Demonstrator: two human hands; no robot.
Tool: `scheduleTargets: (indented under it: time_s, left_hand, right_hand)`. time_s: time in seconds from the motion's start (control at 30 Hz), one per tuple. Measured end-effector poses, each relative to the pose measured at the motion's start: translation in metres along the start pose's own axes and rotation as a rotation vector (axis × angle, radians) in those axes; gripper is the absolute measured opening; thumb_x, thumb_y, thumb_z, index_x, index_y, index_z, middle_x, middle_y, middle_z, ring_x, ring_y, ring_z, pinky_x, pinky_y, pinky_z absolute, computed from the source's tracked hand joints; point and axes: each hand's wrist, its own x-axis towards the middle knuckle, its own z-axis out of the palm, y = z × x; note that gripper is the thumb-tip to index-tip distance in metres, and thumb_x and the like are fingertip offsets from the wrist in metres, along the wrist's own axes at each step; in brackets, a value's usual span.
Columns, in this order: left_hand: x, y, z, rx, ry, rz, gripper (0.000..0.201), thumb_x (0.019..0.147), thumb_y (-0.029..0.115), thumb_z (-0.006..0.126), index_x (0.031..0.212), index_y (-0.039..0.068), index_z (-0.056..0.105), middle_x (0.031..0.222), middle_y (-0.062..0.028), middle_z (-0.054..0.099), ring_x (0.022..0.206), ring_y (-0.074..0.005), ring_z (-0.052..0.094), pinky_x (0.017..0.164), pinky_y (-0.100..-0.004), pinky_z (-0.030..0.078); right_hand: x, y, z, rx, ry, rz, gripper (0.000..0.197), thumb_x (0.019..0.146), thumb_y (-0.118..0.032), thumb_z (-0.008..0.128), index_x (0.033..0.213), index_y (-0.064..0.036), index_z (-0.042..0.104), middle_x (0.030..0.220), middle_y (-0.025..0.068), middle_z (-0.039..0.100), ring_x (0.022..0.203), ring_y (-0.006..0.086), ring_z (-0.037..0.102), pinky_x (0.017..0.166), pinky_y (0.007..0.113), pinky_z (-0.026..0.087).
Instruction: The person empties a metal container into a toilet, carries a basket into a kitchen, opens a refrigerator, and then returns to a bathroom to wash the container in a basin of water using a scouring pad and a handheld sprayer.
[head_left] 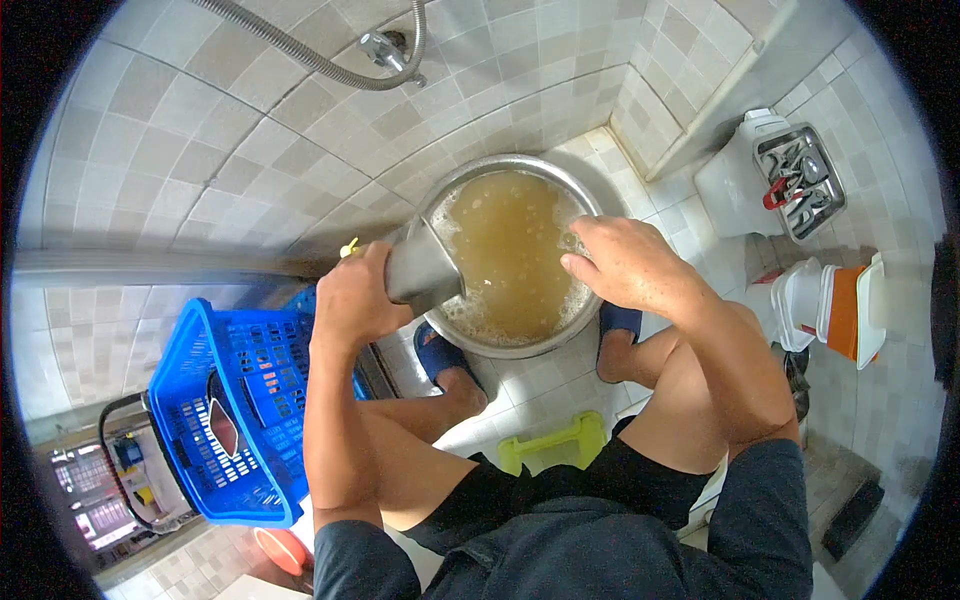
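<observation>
My left hand [350, 300] is closed around a smooth grey metal container [425, 265], tilted over the left rim of a wide round metal basin [450, 338]. The container's full shape is partly hidden by my hand. Cloudy yellowish-brown water [512, 250] with bubbles and foam along its edge fills much of the basin. Over the basin's right rim is my right hand [635, 265], its fingers loosely bent and the thumb apart from them. Foam shows between thumb and fingers, and I see no held object there. The basin stands on the tiled floor between my feet.
On the left stands a blue plastic basket [230, 400]. A small yellow-green stool [555, 442] sits between my legs. Metal utensils lie in a tray [838, 190] at right, above white and orange containers [848, 315]. A hose [290, 48] hangs by the wall tap [385, 48].
</observation>
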Motion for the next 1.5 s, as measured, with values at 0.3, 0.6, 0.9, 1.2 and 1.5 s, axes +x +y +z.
scheduleTargets:
  time_s: [0.3, 0.6, 0.9, 1.2, 1.5]
  left_hand:
    - [0.003, -0.008, 0.006, -0.654, 0.277, 0.329, 0.075, 0.054, 0.012, 0.083, 0.123, 0.002, 0.057, 0.111, -0.0181, 0.063, 0.105, -0.0339, 0.061, 0.094, -0.0387, 0.047]
    - [0.002, -0.010, 0.015, -0.927, 0.320, 0.442, 0.079, 0.059, 0.021, 0.087, 0.130, 0.004, 0.054, 0.129, -0.0161, 0.056, 0.120, -0.0312, 0.055, 0.105, -0.0390, 0.041]
    - [0.018, -0.016, 0.016, -0.928, 0.474, 0.648, 0.068, 0.068, 0.013, 0.080, 0.130, 0.008, 0.053, 0.141, -0.0183, 0.045, 0.131, -0.0334, 0.045, 0.108, -0.0423, 0.039]
    - [0.014, -0.020, 0.016, -0.970, 0.535, 0.623, 0.062, 0.070, 0.009, 0.078, 0.128, 0.009, 0.055, 0.138, -0.0169, 0.048, 0.130, -0.0347, 0.047, 0.107, -0.0427, 0.040]
    - [0.009, -0.029, 0.017, -0.900, 0.609, 0.698, 0.058, 0.074, 0.007, 0.076, 0.128, 0.009, 0.055, 0.136, -0.0147, 0.051, 0.126, -0.0339, 0.050, 0.105, -0.0417, 0.041]
  right_hand:
    - [0.009, -0.006, -0.019, 0.272, -0.211, 0.227, 0.046, 0.101, -0.041, 0.048, 0.099, 0.0025, 0.061, 0.085, 0.0191, 0.065, 0.076, 0.0342, 0.063, 0.074, 0.042, 0.050]
    - [-0.008, -0.020, -0.006, 0.877, 0.122, -0.036, 0.010, 0.096, -0.008, 0.062, 0.096, 0.0010, 0.057, 0.079, 0.0007, 0.059, 0.074, 0.0052, 0.054, 0.065, 0.023, 0.045]
    - [-0.015, -0.046, -0.018, 1.011, 0.185, -0.093, 0.008, 0.093, -0.002, 0.063, 0.094, -0.0013, 0.055, 0.082, 0.0004, 0.061, 0.071, 0.0044, 0.055, 0.064, 0.021, 0.046]
    - [-0.018, -0.058, -0.020, 1.040, 0.196, -0.144, 0.010, 0.092, -0.002, 0.064, 0.098, -0.0022, 0.056, 0.090, 0.0014, 0.062, 0.080, 0.0070, 0.056, 0.072, 0.025, 0.048]
    - [-0.023, -0.082, -0.026, 1.034, 0.180, -0.120, 0.009, 0.092, -0.004, 0.064, 0.095, -0.0034, 0.055, 0.084, 0.0018, 0.062, 0.070, 0.0054, 0.056, 0.059, 0.022, 0.045]
